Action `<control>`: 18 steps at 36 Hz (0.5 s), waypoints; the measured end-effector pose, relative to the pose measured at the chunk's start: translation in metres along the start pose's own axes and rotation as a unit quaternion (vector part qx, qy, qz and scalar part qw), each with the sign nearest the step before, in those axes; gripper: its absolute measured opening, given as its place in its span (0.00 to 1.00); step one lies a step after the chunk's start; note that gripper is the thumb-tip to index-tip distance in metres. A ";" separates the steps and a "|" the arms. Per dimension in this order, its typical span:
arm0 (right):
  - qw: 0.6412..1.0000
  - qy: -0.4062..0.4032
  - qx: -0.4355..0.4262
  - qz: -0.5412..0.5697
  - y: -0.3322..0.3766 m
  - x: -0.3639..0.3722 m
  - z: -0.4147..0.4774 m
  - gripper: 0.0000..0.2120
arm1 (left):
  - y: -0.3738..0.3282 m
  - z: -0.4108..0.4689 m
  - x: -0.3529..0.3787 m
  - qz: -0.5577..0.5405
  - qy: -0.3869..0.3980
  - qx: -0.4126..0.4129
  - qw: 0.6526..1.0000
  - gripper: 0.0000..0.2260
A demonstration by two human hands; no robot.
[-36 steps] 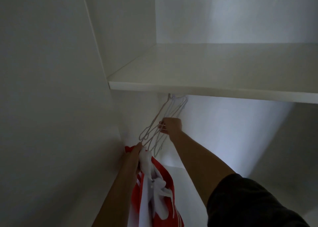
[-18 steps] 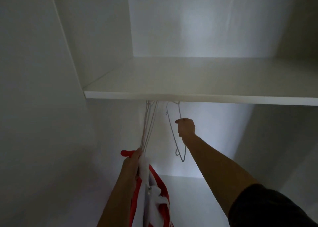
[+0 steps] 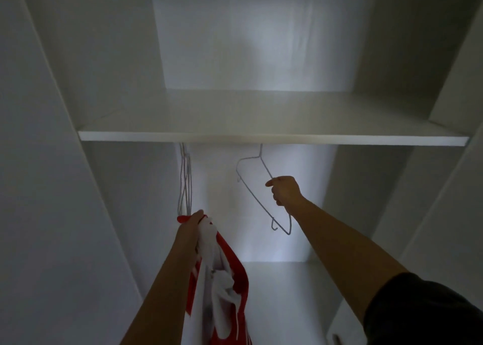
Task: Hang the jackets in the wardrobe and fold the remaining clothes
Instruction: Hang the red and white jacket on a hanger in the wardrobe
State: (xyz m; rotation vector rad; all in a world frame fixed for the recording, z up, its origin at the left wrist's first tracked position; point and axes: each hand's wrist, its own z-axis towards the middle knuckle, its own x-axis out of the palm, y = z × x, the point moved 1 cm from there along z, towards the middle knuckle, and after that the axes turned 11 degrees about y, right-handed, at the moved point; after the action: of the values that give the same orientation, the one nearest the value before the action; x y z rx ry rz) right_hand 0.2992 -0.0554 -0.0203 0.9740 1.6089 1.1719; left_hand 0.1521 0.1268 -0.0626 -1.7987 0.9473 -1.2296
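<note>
I look up into a white wardrobe. My left hand (image 3: 192,223) grips a red and white jacket (image 3: 224,287) by its top, and the jacket hangs down from it. My right hand (image 3: 285,190) holds one thin wire hanger (image 3: 254,190), whose hook runs up behind the shelf edge; the rail is hidden. Further left, a few more wire hangers (image 3: 185,180) hang straight down just above my left hand.
A white shelf (image 3: 271,137) spans the wardrobe above both hands. White side walls (image 3: 109,193) close in on the left and right. A lower white surface (image 3: 277,279) lies at the back below the hangers.
My right hand has pulled one hanger away from the bunch and moved it to the right. The camera has swung to the right. My left hand still holds the jacket.
</note>
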 end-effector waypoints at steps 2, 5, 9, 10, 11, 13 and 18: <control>1.000 0.005 0.005 0.008 -0.015 -0.005 -0.018 0.15 | -0.003 -0.003 0.011 -0.003 -0.043 0.017 0.999 0.19; 1.000 0.016 0.003 0.012 -0.040 -0.015 -0.051 0.15 | -0.002 -0.009 0.024 0.004 -0.042 0.030 0.999 0.20; 0.999 -0.017 -0.037 0.011 -0.093 -0.028 -0.111 0.14 | 0.003 -0.024 0.034 0.033 -0.059 0.036 0.997 0.14; 0.998 -0.031 -0.051 -0.008 -0.111 -0.029 -0.129 0.14 | 0.005 -0.028 0.037 0.039 -0.060 0.034 0.997 0.12; 0.998 -0.032 -0.059 -0.016 -0.128 -0.029 -0.146 0.14 | 0.007 -0.031 0.040 0.037 -0.054 0.038 0.997 0.12; 0.999 0.001 -0.052 0.017 -0.148 -0.032 -0.167 0.11 | 0.011 -0.039 0.049 0.039 -0.037 0.033 0.998 0.12; 0.996 -0.072 -0.021 0.041 -0.132 -0.050 -0.149 0.13 | 0.023 -0.054 0.075 0.071 -0.028 0.019 0.997 0.12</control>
State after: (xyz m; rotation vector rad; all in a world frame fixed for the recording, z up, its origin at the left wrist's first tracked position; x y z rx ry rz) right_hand 0.1598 -0.1731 -0.1142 1.0809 1.4362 1.1581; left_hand 0.1169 0.0412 -0.0387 -1.6973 0.9952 -1.0961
